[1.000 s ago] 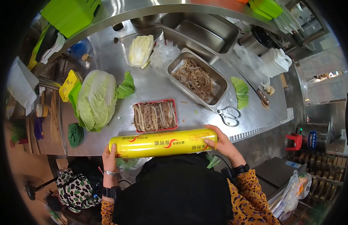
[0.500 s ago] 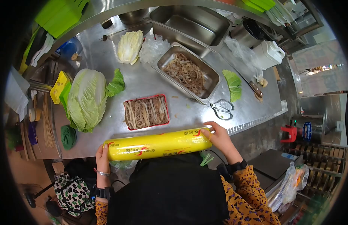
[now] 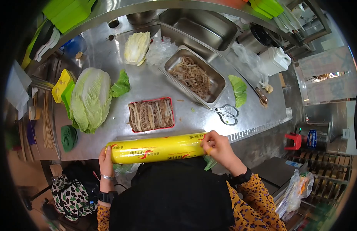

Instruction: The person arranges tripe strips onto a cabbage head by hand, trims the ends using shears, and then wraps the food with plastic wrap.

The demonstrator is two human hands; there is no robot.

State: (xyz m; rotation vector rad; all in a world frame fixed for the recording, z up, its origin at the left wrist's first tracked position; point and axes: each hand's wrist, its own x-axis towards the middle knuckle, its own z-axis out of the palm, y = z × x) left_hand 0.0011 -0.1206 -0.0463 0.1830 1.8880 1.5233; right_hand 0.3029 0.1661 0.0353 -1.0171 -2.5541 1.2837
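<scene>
A long yellow roll of cling film [image 3: 159, 149] with red and dark print lies crosswise in front of my body, at the table's near edge. My left hand [image 3: 106, 161] is closed round its left end. At the right end my right hand [image 3: 221, 151] is curled in a pinch against the roll; anything between the fingertips is too small to make out. Just beyond the roll sits a red-rimmed tray [image 3: 173, 122] filled with strips of brownish, meat-like food [image 3: 150, 114].
A whole napa cabbage [image 3: 90, 100] stands at left, a smaller cabbage piece [image 3: 137, 48] at the back. Shredded food [image 3: 190, 77] fills a steel pan [image 3: 213, 101]. Scissors [image 3: 227, 114], a cabbage leaf [image 3: 238, 91] and a knife [image 3: 261, 95] lie at right. An overhead shelf [image 3: 120, 15] crosses the back.
My right hand has shifted left from the roll's end onto its top right part, and its fingers have drawn together into a pinch. My left hand keeps its hold.
</scene>
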